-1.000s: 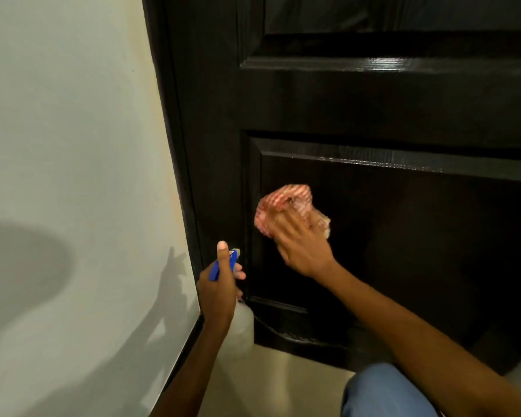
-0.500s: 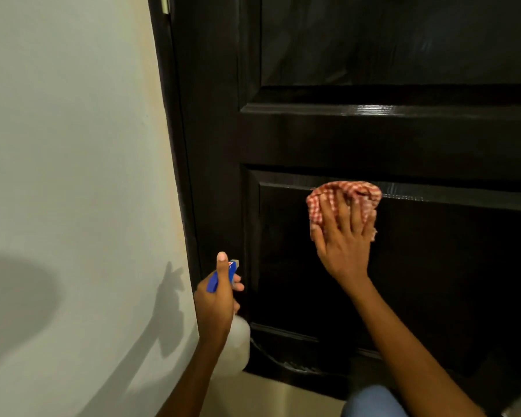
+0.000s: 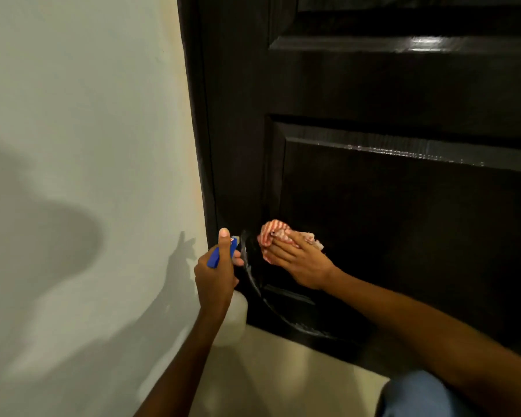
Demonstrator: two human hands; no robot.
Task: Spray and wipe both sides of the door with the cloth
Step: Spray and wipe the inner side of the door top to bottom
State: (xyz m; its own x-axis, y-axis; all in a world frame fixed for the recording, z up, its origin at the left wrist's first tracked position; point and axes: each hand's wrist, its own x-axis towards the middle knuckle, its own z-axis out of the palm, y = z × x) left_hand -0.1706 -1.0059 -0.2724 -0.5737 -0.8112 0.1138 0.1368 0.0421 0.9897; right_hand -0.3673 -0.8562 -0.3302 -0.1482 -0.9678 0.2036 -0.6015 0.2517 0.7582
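Wipe step in hand: my right hand (image 3: 301,260) presses the bunched red-and-white checked cloth (image 3: 275,237) flat against the dark glossy panelled wooden door (image 3: 403,236), low in the bottom recessed panel near its left edge. Grip there is fingers spread over the cloth, pinning it. My left hand (image 3: 215,275) has a closed grip on the white plastic spray bottle with blue trigger head (image 3: 223,254), just beside the door edge. A curved wet streak shows below the cloth. Next move, I judge: sweep down across that streak to the bottom rail. Pale plaster wall (image 3: 88,145) left, beige floor (image 3: 283,371) below. Other side of the door not in view.
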